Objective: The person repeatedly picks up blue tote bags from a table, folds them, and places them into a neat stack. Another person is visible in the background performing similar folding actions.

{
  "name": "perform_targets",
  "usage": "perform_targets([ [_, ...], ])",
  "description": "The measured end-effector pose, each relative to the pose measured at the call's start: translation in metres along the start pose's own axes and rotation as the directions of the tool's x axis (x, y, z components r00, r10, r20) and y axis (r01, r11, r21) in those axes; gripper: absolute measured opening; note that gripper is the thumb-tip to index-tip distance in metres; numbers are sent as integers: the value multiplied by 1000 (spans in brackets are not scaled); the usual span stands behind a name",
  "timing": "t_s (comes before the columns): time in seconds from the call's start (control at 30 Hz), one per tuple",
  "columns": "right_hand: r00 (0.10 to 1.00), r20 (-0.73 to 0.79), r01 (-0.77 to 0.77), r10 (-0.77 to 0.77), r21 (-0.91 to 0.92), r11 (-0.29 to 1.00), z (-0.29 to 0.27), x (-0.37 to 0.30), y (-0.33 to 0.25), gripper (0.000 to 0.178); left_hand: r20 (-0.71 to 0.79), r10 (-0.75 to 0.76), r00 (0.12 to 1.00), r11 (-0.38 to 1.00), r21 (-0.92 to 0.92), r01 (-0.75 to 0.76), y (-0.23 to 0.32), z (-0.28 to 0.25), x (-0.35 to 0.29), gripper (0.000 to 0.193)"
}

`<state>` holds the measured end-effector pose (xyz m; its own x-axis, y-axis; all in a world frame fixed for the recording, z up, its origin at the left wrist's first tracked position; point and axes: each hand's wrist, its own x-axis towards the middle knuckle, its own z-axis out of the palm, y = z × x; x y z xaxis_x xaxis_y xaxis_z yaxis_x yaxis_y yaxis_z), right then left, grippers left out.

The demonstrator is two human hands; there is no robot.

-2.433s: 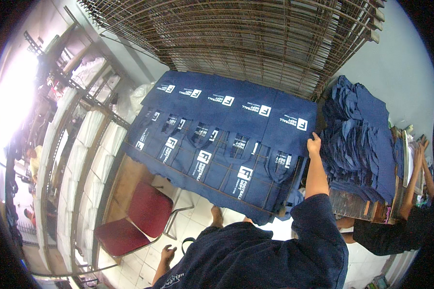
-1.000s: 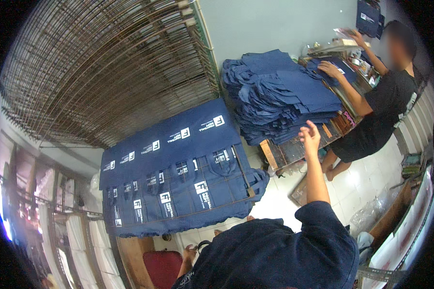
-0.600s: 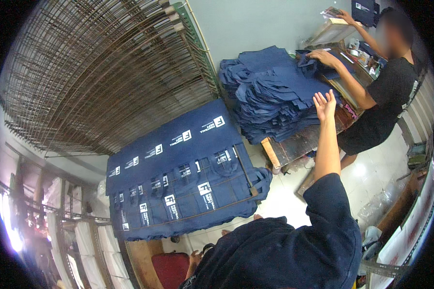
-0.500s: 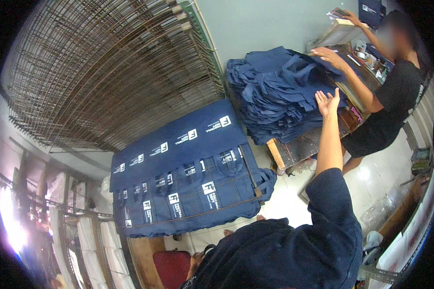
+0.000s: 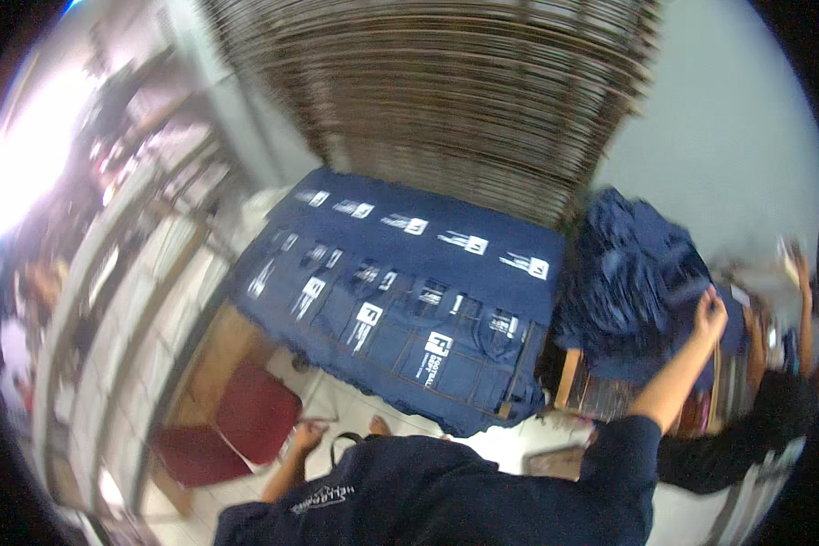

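My right hand [image 5: 712,317] is stretched out over the pile of navy cloth pieces [image 5: 623,273] on the right. Its fingers are pinched together at the edge of a navy cloth piece, though blur softens the detail. Low on the left, my left hand [image 5: 309,434] hangs beside the red chair [image 5: 259,414], fingers partly stretched and holding nothing I can see. In the middle, navy cloth pieces with white prints [image 5: 409,282] lie spread in rows, some with handle loops. A thin metal frame [image 5: 516,373] lies on the nearer rows.
A tall rack of wire shelves [image 5: 446,100] rises behind the spread cloth. White-panelled shelving [image 5: 118,337] stands to the left, near a second red seat [image 5: 200,455]. At the right edge another person in black [image 5: 746,437] stands by the wooden table [image 5: 601,393] under the pile.
My view has swung to the right, putting the spread cloth in the middle. My right hand, open with palm up before, has come to the pile with fingers together. My left hand shows more.
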<state>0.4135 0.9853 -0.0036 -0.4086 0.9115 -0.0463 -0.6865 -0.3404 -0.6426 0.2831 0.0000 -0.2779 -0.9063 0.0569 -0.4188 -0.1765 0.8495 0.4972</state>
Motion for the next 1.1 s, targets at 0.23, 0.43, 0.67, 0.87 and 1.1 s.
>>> perform_targets([
  [0.23, 848, 245, 518, -470, -198, 832, 239, -216, 32, 75, -18, 498, 867, 642, -664, -383, 255, -102, -53, 34],
  [0.43, 877, 419, 315, -234, -133, 940, 328, -371, 149, 81, 312, 949, -53, 258, -862, -437, 398, -131, -111, 59],
  [0.67, 919, 393, 41, 21, -149, 988, 356, -501, 284, 70, -81, 772, 630, 17, -989, -148, 407, -158, -36, 78],
  [0.87, 854, 458, -99, 248, -324, 941, 386, -562, 379, 84, -4, 502, 865, -101, -993, 54, 379, -244, 23, 37],
  [1.1, 611, 619, -212, 494, -473, 855, 411, -577, 424, 68, -136, 248, 959, 146, -973, -176, 372, -348, 173, 28],
])
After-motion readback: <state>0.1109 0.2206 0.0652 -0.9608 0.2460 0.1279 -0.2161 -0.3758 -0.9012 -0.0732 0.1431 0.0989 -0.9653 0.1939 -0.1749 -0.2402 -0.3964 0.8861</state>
